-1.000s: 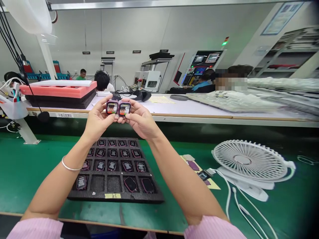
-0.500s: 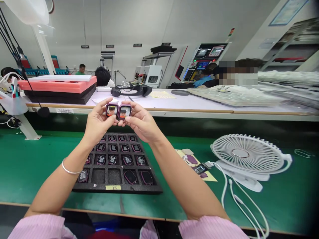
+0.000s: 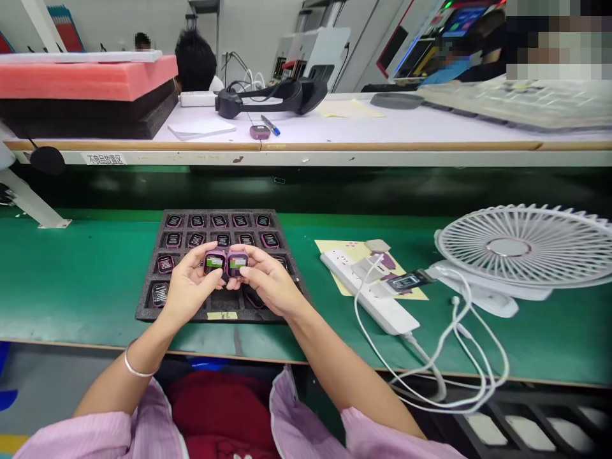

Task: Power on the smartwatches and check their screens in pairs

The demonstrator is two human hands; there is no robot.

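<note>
Two small purple smartwatch bodies without straps are held side by side, screens lit and facing me. My left hand [image 3: 190, 280] pinches the left watch [image 3: 215, 261] between thumb and fingers. Around the right watch [image 3: 238, 262] my right hand [image 3: 270, 280] is closed, its thumb at the lower edge of the screen. Below both hands lies a black foam tray [image 3: 149, 280] with compartments, most holding similar watches [image 3: 160, 294] with white text on dark screens. My hands hide part of the tray's middle and lower rows.
A white power strip [image 3: 368, 293] with cables and a white fan [image 3: 509, 248] lie to the right. On the shelf are a black headset [image 3: 272, 99], a pen [image 3: 270, 125], another watch [image 3: 259, 132] and pink foam [image 3: 86, 76] over black trays. People sit beyond the shelf.
My view has tilted downward. Both hands have lowered the two watches from the shelf edge to over the tray, and their screens have switched from a camera-like picture to a green-and-white one.
</note>
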